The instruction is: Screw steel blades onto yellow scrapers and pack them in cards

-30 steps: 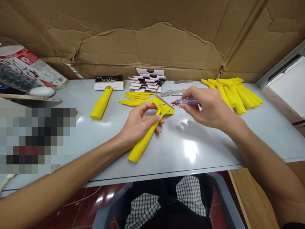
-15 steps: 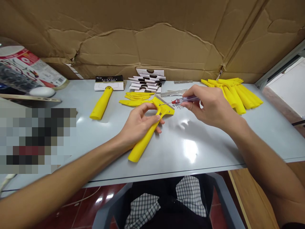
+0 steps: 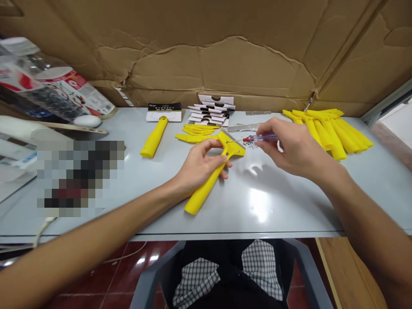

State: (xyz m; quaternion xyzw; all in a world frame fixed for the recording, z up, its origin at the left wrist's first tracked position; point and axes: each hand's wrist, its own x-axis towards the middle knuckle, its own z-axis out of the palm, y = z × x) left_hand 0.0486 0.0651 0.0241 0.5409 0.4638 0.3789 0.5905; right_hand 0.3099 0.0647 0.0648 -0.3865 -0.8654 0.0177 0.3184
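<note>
My left hand is wrapped round a yellow scraper near its head, thumb on top of the handle. A metal blade edge shows along the scraper's head. Between the fingers of my right hand is a screwdriver with a clear purplish handle and a red collar. Its thin shaft reaches left, and the tip meets a screw on the scraper's head. A second screw shows at the head's other corner. Small loose screws or nuts lie on the table just behind the scraper.
Yellow handles are piled at right. Yellow flat pieces, folded cards and metal blades lie at the back. Another yellow scraper in a card sleeve is at left, near bottles. Cardboard stands behind the table.
The view has turned a little to the left, so everything appears further right. Both hands keep their holds, and the screwdriver's tip stays at the same screw.
</note>
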